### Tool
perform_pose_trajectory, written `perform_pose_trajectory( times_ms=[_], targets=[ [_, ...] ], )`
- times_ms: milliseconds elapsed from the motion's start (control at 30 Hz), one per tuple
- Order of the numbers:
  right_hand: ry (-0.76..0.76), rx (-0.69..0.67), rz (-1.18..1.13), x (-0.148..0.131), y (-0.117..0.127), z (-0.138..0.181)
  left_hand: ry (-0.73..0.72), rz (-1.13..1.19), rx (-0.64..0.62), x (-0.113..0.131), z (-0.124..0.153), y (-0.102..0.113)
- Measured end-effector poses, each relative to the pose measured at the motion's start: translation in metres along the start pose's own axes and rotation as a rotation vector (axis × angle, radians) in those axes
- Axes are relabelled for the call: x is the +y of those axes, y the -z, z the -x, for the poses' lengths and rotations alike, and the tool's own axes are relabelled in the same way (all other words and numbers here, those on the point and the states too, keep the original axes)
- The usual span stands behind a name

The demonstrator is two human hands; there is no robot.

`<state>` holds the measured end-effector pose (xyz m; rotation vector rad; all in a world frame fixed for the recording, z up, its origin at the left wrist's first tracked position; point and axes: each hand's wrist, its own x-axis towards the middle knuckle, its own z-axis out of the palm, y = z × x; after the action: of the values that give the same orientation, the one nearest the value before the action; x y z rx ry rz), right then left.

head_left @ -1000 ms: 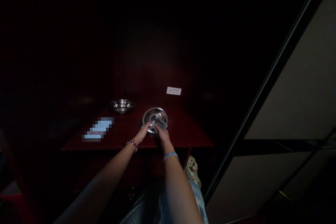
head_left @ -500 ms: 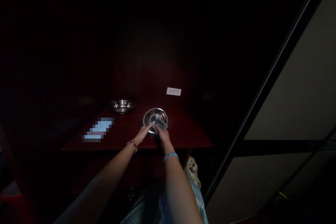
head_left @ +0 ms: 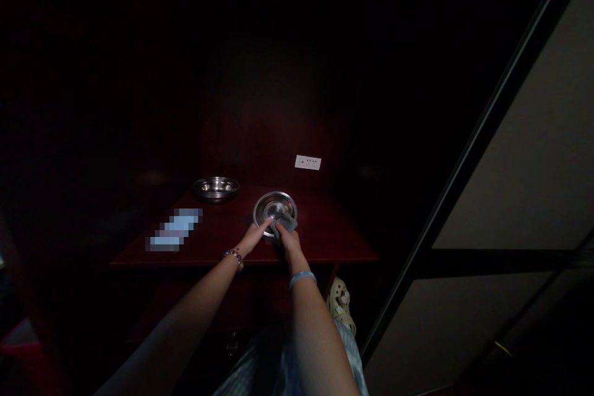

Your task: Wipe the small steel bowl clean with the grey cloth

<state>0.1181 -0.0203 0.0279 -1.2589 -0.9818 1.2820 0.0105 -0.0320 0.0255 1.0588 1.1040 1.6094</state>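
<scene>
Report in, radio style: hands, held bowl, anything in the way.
Left hand: grip on near rim of steel bowl. Right hand: grey cloth against bowl's inside. No obstruction seen; other steel dish apart, back left.

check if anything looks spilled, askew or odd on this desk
Nothing looks spilled or damaged, though the light is dim. One oddity: a pale blue patch at the left of the desk, blurred into blocks, so I can't identify it. The bowl looks tilted, but the left hand is holding it.
</scene>
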Motion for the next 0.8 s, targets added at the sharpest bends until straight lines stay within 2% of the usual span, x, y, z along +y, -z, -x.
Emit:
perform_pose_trajectory(
  times_ms=[600,800],
  targets=[
    [0.007,-0.045,0.022,-0.003,0.0016,0.0044,0.027,-0.049,0.013,-0.0047,-0.0036,0.0016],
    [0.005,-0.004,0.046,-0.0008,0.0019,-0.0012,0.022,-0.038,0.03,-0.0078,-0.0059,0.0031]
  ],
)
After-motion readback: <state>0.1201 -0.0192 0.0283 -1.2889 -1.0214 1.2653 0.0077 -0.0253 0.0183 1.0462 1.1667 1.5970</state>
